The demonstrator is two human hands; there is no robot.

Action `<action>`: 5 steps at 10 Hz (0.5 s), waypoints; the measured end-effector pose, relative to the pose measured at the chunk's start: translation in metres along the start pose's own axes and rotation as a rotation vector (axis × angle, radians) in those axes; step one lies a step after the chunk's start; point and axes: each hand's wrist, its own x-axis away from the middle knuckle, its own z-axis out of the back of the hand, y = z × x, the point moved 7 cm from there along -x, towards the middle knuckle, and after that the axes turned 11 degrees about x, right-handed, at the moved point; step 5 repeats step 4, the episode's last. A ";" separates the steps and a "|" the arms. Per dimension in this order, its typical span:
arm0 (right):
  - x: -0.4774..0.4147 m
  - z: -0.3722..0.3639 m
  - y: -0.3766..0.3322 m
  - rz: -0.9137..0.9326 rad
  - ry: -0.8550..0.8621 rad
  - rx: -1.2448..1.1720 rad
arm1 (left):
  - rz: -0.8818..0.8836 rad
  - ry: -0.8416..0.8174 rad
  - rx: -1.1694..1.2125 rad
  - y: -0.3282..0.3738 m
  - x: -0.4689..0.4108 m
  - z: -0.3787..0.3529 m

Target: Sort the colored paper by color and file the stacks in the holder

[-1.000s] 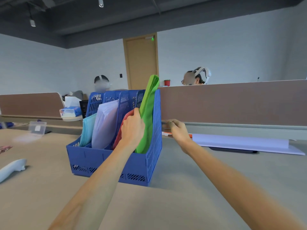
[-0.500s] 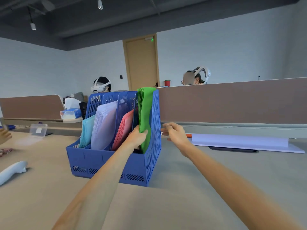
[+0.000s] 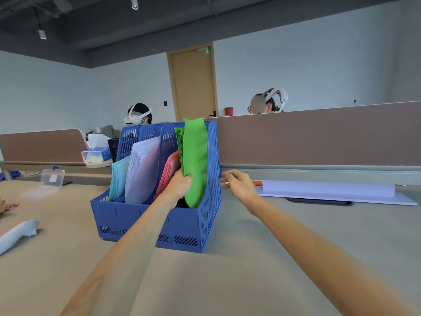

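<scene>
A white controller [image 3: 16, 233] lies at the left edge of the worktop [image 3: 296, 247], its near end cut off by the frame. Toward the middle of the worktop stands the blue holder [image 3: 148, 215], with light blue paper [image 3: 118, 179] in its leftmost slot, lavender paper [image 3: 141, 169] in the next and red paper [image 3: 169, 169] in the third. The left hand [image 3: 180, 183], arm stretched forward, reaches into the holder and grips the green paper [image 3: 196, 160], fingers curled round the stack's near edge. The stack stands upright in the rightmost slot, its foot hidden behind the holder's front wall. The right hand [image 3: 239, 182] hovers just beside the holder's right wall, fingers curled toward it. Whether it touches the wall or pinches anything cannot be told. Behind it, a small orange object [image 3: 257, 183] is mostly hidden. Loose lavender sheets [image 3: 330, 190] lie along the worktop's far edge.
</scene>
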 end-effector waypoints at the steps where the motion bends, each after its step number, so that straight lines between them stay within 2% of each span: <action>1: 0.001 -0.003 0.001 0.000 -0.015 0.006 | -0.032 -0.006 -0.062 0.002 0.001 0.005; 2: 0.004 -0.004 -0.001 0.007 -0.022 0.016 | -0.052 -0.023 -0.119 0.005 0.002 0.007; 3: 0.003 -0.005 0.001 0.008 -0.031 0.021 | -0.040 0.011 -0.101 0.006 0.006 0.009; 4: 0.006 -0.006 -0.003 0.019 -0.038 0.034 | -0.117 0.080 -0.110 0.020 0.014 0.012; 5: 0.006 -0.006 -0.003 0.019 -0.038 0.034 | -0.117 0.080 -0.110 0.020 0.014 0.012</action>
